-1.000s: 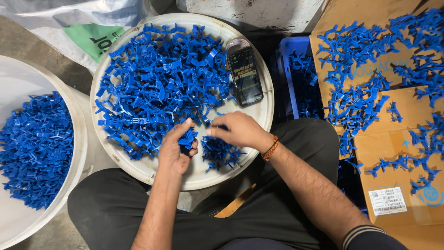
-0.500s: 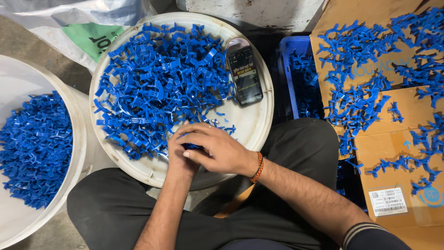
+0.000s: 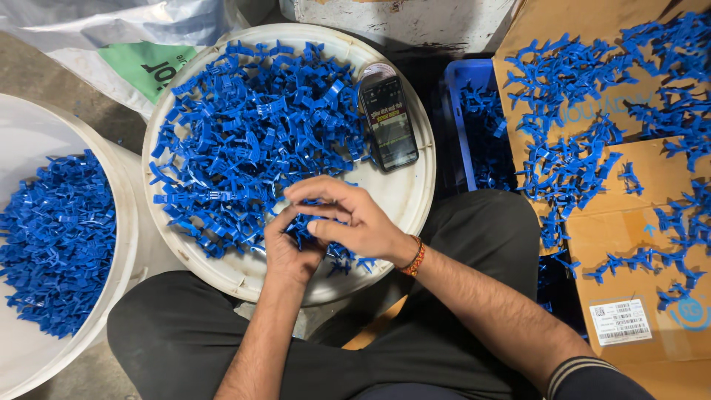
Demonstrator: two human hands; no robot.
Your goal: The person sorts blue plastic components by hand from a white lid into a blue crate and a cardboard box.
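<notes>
Sitting low, the person holds both hands over the near edge of a round white lid [image 3: 415, 200]. The left hand [image 3: 290, 250] and the right hand [image 3: 354, 222] touch, with fingers closed on a small blue plastic piece [image 3: 305, 228]. A big pile of blue pieces [image 3: 252, 141] lies just behind them. A phone [image 3: 388, 121] rests on the lid.
</notes>
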